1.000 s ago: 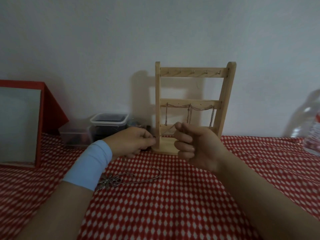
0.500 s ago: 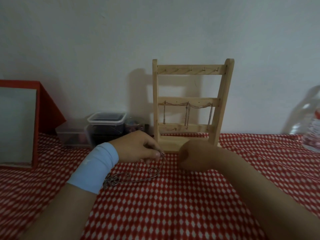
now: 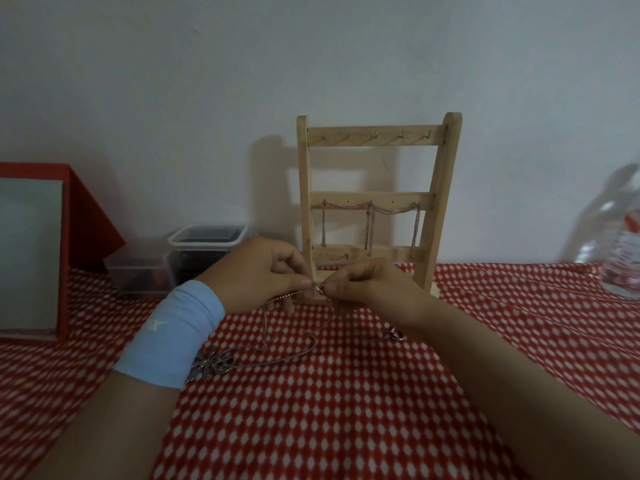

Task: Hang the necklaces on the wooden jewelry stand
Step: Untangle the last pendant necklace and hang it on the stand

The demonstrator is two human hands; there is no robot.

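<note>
The wooden jewelry stand (image 3: 377,140) stands upright against the wall, and a thin chain (image 3: 370,216) is draped along its middle bar. In front of its base, my left hand (image 3: 259,275) and my right hand (image 3: 370,289) meet fingertip to fingertip, both pinching the end of a silver necklace (image 3: 273,355). Its chain trails down onto the cloth to a star-shaped pendant (image 3: 211,365) beside my left wrist. A small pinkish piece of jewelry (image 3: 394,336) lies under my right forearm, partly hidden.
A red-and-white checked cloth (image 3: 346,427) covers the table. A red box (image 3: 52,251) stands at the left, with clear plastic containers (image 3: 204,254) beside it. At the right edge stands a clear plastic bottle (image 3: 620,244). The white wall is right behind the stand.
Both hands came down from the stand's lower bar to just above the cloth. My right hand turned and now pinches the necklace end together with my left.
</note>
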